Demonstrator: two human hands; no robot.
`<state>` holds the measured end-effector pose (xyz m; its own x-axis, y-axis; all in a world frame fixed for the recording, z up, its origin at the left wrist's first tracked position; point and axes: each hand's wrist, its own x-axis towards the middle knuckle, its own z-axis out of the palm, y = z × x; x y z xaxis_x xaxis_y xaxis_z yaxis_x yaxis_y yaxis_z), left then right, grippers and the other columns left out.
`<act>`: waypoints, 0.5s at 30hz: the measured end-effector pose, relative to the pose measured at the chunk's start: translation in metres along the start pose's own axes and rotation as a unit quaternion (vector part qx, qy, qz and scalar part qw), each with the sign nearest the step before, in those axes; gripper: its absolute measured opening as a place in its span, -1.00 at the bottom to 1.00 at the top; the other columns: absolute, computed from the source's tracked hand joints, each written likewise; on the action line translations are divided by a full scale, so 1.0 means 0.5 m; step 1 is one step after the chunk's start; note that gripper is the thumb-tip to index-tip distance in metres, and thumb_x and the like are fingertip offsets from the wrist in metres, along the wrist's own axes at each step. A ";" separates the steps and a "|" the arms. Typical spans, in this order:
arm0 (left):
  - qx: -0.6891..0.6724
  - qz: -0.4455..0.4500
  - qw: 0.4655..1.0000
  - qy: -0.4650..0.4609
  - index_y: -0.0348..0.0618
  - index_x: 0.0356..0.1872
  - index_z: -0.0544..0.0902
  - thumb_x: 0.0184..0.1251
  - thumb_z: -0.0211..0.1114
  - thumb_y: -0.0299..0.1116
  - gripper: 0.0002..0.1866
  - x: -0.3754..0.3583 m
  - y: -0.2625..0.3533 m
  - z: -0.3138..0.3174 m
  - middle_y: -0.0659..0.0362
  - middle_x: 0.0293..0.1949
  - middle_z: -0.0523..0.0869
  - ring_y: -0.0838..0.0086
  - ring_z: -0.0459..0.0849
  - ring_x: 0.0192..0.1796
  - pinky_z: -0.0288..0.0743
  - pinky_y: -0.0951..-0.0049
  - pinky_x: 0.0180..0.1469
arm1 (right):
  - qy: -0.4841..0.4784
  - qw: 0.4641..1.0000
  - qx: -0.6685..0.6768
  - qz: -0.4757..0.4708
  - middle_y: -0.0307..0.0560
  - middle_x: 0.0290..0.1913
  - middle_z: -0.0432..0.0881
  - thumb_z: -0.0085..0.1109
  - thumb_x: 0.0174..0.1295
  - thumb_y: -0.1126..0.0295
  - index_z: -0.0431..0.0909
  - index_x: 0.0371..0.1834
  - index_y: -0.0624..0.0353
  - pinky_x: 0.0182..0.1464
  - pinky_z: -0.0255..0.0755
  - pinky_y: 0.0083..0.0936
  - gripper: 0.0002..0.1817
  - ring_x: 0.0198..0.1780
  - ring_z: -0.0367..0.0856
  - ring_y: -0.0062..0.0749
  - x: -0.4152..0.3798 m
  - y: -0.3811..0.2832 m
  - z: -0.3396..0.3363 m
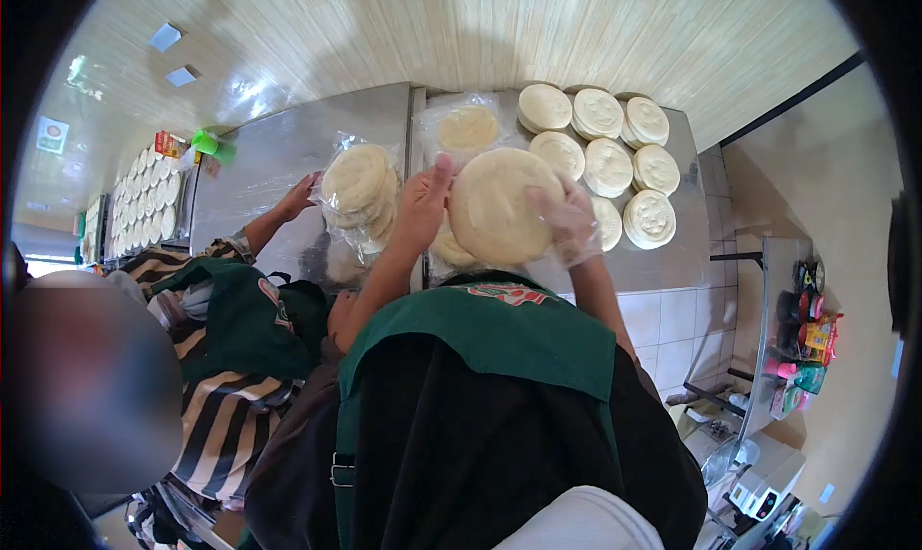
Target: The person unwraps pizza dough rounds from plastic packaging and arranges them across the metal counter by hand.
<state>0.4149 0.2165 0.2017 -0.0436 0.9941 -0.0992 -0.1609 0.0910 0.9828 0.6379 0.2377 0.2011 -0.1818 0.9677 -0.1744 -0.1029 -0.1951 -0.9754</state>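
A round, pale flatbread [504, 207] is held up in front of my chest, between my two hands. My left hand [423, 204] grips its left edge, thumb pointing up. At the right edge is my right hand [567, 219], slightly blurred, with clear plastic around its fingers. Behind the bread lies a bagged flatbread [468, 127] on the metal table [375, 108]. Another flatbread [453, 248] shows partly below my left hand. Several stacks of flatbreads [607, 168] stand to the right of my hands. A stack in plastic bags [357, 187] stands to the left.
A co-worker in a green apron [240, 319] is close on my left, with a hand [300, 196] beside the bagged stack. Many flatbreads [144, 199] lie at the far left, near a green cup [204, 142]. A shelf [776, 329] with packages stands at right.
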 end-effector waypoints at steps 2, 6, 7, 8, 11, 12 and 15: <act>0.060 0.035 0.996 0.055 -0.28 -0.21 0.69 0.53 0.08 -0.11 -0.59 -0.008 -0.013 0.005 0.28 -0.40 0.69 0.69 0.55 -0.40 0.45 0.60 -0.28 | -0.047 0.999 -0.004 0.002 -0.15 -0.18 0.70 0.39 0.14 0.19 0.60 0.04 0.26 -0.18 0.50 -0.60 -0.53 -0.25 0.60 -0.60 -0.005 0.000 0.019; 0.034 0.069 0.989 0.129 -0.28 -0.26 0.69 0.54 0.07 -0.12 -0.59 -0.016 -0.003 -0.002 0.25 -0.38 0.70 0.71 0.54 -0.43 0.42 0.62 -0.35 | -0.082 0.993 -0.066 0.046 -0.19 -0.19 0.70 0.38 0.16 0.20 0.59 0.03 0.26 -0.22 0.48 -0.62 -0.54 -0.27 0.61 -0.55 -0.005 0.049 0.002; 0.041 0.083 0.984 0.152 -0.28 -0.27 0.68 0.54 0.07 -0.12 -0.59 -0.014 -0.010 -0.011 0.23 -0.37 0.71 0.71 0.54 -0.43 0.43 0.63 -0.36 | -0.074 0.994 -0.045 0.070 -0.20 -0.19 0.70 0.38 0.16 0.20 0.57 0.04 0.26 -0.24 0.47 -0.62 -0.54 -0.26 0.62 -0.53 -0.003 0.074 -0.013; 0.047 0.097 0.979 0.175 -0.29 -0.27 0.68 0.54 0.07 -0.13 -0.60 -0.012 -0.021 -0.029 0.21 -0.35 0.71 0.70 0.54 -0.44 0.43 0.63 -0.37 | -0.013 0.996 0.052 0.071 -0.17 -0.15 0.69 0.38 0.16 0.21 0.54 0.07 0.27 -0.22 0.50 -0.58 -0.52 -0.24 0.64 -0.48 0.003 0.101 -0.032; 0.061 0.123 0.968 0.210 -0.29 -0.27 0.67 0.54 0.07 -0.13 -0.60 -0.015 -0.033 -0.064 0.18 -0.33 0.72 0.69 0.54 -0.45 0.44 0.62 -0.39 | 0.183 0.942 0.275 0.064 -0.05 0.00 0.63 0.35 0.19 0.26 0.43 0.17 0.28 -0.09 0.57 -0.41 -0.47 -0.10 0.65 -0.29 0.034 0.194 -0.100; 0.066 0.131 0.965 0.219 -0.29 -0.27 0.67 0.54 0.06 -0.13 -0.60 -0.019 -0.035 -0.071 0.17 -0.32 0.72 0.68 0.54 -0.46 0.45 0.62 -0.40 | 0.252 0.916 0.305 0.062 0.00 0.07 0.59 0.33 0.22 0.29 0.39 0.20 0.28 0.00 0.57 -0.32 -0.46 -0.01 0.63 -0.21 0.040 0.226 -0.133; 0.120 0.138 0.960 0.214 -0.29 -0.26 0.67 0.53 0.10 -0.20 -0.66 -0.035 -0.030 -0.082 0.19 -0.33 0.72 0.69 0.54 -0.45 0.45 0.62 -0.41 | 0.422 0.843 0.311 0.116 0.09 0.22 0.48 0.28 0.26 0.36 0.32 0.28 0.25 0.13 0.56 -0.15 -0.44 0.15 0.55 -0.07 0.069 0.381 -0.273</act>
<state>0.3774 0.1952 0.1823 -0.4615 0.8717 0.1649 0.1435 -0.1101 0.9835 0.7455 0.2558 -0.0092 0.4671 0.6090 -0.6410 -0.7014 -0.1861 -0.6880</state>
